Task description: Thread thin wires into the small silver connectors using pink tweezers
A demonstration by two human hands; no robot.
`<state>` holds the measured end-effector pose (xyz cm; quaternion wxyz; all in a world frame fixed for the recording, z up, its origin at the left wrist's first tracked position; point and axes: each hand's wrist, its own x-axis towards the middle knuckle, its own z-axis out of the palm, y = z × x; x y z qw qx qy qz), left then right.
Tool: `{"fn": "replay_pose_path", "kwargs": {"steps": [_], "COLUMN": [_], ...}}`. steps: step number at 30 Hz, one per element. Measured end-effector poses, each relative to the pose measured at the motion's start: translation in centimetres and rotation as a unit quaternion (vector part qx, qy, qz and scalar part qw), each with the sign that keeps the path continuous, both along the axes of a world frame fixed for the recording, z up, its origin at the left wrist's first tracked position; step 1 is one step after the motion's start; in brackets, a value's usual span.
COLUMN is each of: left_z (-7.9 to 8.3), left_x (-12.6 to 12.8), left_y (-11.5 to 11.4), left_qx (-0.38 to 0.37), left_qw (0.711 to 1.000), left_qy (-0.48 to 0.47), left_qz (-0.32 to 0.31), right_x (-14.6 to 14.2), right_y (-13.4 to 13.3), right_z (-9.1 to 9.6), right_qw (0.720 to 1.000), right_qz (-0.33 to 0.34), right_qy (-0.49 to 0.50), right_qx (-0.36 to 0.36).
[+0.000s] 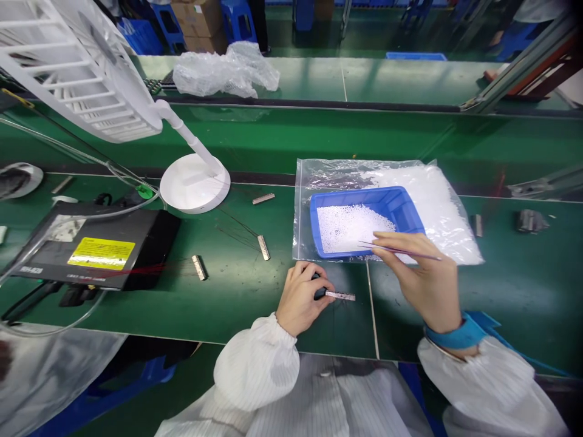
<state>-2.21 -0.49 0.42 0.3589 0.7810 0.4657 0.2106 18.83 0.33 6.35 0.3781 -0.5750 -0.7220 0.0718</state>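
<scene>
My left hand (301,297) rests on the green table, fingers closed on a black-handled tool with a small metal strip (340,295) at its end. My right hand (421,273) pinches thin tweezers (401,250), whose tips reach toward the white beads in a blue tray (405,209). The tray sits on a clear plastic bag (437,194) holding more white beads. Both arms wear white sleeves; a blue band circles my right wrist.
A white desk fan (194,182) stands at the left, with a black box with a yellow label (100,246) beside it. Several small metal strips (263,247) with thin wires lie on the table. A crumpled plastic bag (225,70) lies on the far bench.
</scene>
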Motion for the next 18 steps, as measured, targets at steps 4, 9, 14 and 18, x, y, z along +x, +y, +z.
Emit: {"fn": "replay_pose_path", "kwargs": {"steps": [4, 9, 14, 18], "left_z": [0.0, 0.0, 0.0, 0.0], "left_x": [-0.1, -0.1, -0.1, -0.1], "left_y": [-0.1, -0.1, -0.1, -0.1], "left_qx": [-0.006, -0.011, -0.011, -0.008], "left_qw": [1.0, 1.0, 1.0, 1.0], "left_qy": [-0.003, -0.003, -0.004, -0.002], "left_qz": [0.001, 0.002, 0.004, 0.005], "right_x": [-0.1, -0.6, -0.8, -1.0], "right_y": [2.2, 4.2, 5.8, 6.4], "right_z": [-1.3, -2.0, -2.2, -2.2], "right_qw": [0.999, 0.997, 0.993, 0.992], "right_qz": [0.002, -0.013, -0.007, -0.014], "right_qy": [-0.024, -0.025, -0.028, -0.047], "right_qx": [-0.029, -0.076, -0.111, -0.112]}}
